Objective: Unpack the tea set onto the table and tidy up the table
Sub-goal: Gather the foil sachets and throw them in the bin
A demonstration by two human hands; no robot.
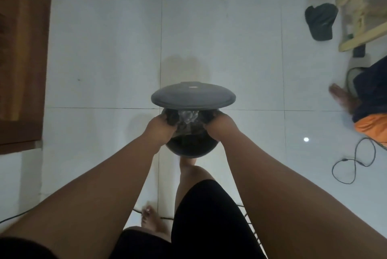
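Head view: near the middle, the left hand (162,131) and right hand (217,127) press crumpled clear plastic wrap (188,119) into a dark bin (191,147). Wrap looks light, soft, springy; pinching the bunched middle should hold it. At 12 o'clock the lid (193,96) stands open.

One dark bin (191,145) with one raised lid (193,98); two hands, left hand (161,131) and right hand (219,127), at its rim; one black bag (320,22) well right of it.
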